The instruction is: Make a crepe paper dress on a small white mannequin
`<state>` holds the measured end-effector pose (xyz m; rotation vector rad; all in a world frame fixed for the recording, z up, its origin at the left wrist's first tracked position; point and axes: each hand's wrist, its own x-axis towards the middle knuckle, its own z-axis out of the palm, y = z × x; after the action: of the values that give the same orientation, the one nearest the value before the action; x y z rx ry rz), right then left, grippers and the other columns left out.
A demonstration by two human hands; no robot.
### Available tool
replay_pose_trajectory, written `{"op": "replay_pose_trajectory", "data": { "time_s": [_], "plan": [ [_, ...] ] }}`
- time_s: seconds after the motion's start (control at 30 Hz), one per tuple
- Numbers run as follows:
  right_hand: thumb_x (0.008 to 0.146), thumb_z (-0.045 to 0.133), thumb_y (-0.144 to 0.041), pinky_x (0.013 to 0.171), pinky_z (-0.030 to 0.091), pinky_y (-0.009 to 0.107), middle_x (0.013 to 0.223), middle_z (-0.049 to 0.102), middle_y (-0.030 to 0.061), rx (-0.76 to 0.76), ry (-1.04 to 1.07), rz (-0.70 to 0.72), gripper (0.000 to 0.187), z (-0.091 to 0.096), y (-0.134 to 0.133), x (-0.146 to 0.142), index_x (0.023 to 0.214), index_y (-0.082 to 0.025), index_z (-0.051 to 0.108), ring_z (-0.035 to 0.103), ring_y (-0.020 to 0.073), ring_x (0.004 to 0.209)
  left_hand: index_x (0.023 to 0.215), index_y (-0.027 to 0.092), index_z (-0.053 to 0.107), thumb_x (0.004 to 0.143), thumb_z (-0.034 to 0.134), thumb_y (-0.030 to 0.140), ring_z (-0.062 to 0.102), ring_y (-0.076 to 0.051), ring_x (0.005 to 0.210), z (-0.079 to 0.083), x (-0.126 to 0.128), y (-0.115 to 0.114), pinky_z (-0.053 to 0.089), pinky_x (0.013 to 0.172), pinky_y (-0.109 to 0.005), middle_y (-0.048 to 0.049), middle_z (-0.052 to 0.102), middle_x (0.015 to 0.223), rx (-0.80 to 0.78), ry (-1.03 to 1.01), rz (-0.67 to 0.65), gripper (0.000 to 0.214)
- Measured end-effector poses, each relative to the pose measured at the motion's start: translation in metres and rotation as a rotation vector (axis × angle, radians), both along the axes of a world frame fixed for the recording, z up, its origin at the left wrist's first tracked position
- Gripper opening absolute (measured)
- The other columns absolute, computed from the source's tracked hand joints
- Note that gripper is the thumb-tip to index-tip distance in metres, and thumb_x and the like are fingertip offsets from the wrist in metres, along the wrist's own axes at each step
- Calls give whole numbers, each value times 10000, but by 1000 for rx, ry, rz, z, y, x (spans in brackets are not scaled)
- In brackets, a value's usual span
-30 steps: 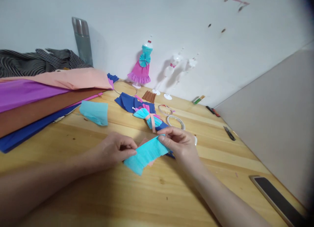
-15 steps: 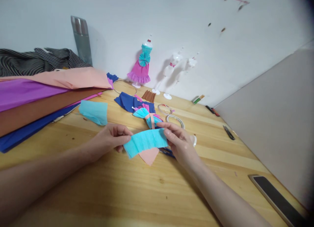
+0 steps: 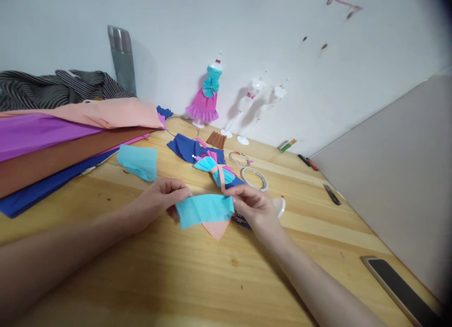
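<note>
A strip of turquoise crepe paper (image 3: 205, 210) is stretched between my two hands above the table. My left hand (image 3: 169, 195) pinches its left end, and my right hand (image 3: 252, 207) pinches the right end. Partly under the strip lies a peach paper piece (image 3: 217, 229). Dark blue scissors (image 3: 241, 220) show in part beneath my right hand. Just beyond the strip rests a turquoise paper bow (image 3: 215, 169) with a peach band round its middle. Another turquoise paper piece (image 3: 138, 162) lies flat beyond my left hand.
Folded coloured papers (image 3: 70, 153) and striped cloth (image 3: 63, 91) lie at the left, near a grey bottle (image 3: 122, 61). By the wall stand a mini mannequin in a pink dress (image 3: 206, 94) and two white ones. Tape rolls (image 3: 254, 179), a cutter (image 3: 332, 194) and a phone (image 3: 399, 289) lie rightward.
My right hand has come slightly lower and left, closer to my left hand. The strip's right end has dropped with it. The camera view has shifted slightly.
</note>
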<state>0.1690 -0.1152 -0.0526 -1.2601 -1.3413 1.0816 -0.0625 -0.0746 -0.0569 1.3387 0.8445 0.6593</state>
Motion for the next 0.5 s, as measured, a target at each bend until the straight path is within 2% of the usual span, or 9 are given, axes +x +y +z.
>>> {"op": "replay_pose_trajectory", "data": {
  "time_s": [0.1,0.17,0.27,0.33,0.4,0.47,0.5],
  "plan": [
    [662,784,-403,400,345,207,498,563,-36,-112,108,-40,254,-3,-1,-3,759,-185,697,460,84,397,990,169,677,777,602,480,645,-202,811,1,-2,-5,511,690,-297,-72,700,946,163,38,22,384],
    [658,785,-439,370,291,190,465,528,-52,-165,152,-48,298,-6,-3,-6,728,-175,667,415,65,356,1183,196,620,701,695,453,593,-263,1070,2,-3,-9,482,893,-367,-96,629,1223,301,63,-2,551],
    [645,789,-468,375,288,186,475,516,-55,-211,192,-48,337,-9,-6,-12,696,-171,640,400,59,366,1301,208,543,587,801,423,497,-303,1219,7,-4,-14,375,1043,-407,-104,539,1365,452,129,-98,789],
    [635,793,-481,407,321,194,511,536,-42,-215,194,-34,352,-10,-8,-15,693,-169,640,426,69,414,1288,193,550,551,823,412,515,-313,1189,9,-3,-16,386,1025,-405,-109,562,1339,475,170,-120,816],
    [640,787,-495,442,338,204,542,550,-30,-217,169,-5,363,-10,-10,-17,702,-166,645,444,81,459,1173,177,616,609,783,395,579,-284,1065,8,-1,-16,447,922,-368,-85,641,1208,451,200,-126,627],
    [651,779,-505,460,334,210,558,545,-28,-210,141,7,370,-10,-12,-17,721,-166,649,438,86,481,882,153,669,718,678,367,606,-199,786,5,1,-15,472,697,-284,-29,688,877,382,223,-121,270],
    [661,770,-511,466,331,213,565,541,-30,-199,138,6,370,-10,-13,-16,742,-170,652,435,89,489,735,148,637,749,630,355,565,-158,659,4,2,-14,436,595,-251,-2,641,717,338,222,-110,208]
  ]
}}
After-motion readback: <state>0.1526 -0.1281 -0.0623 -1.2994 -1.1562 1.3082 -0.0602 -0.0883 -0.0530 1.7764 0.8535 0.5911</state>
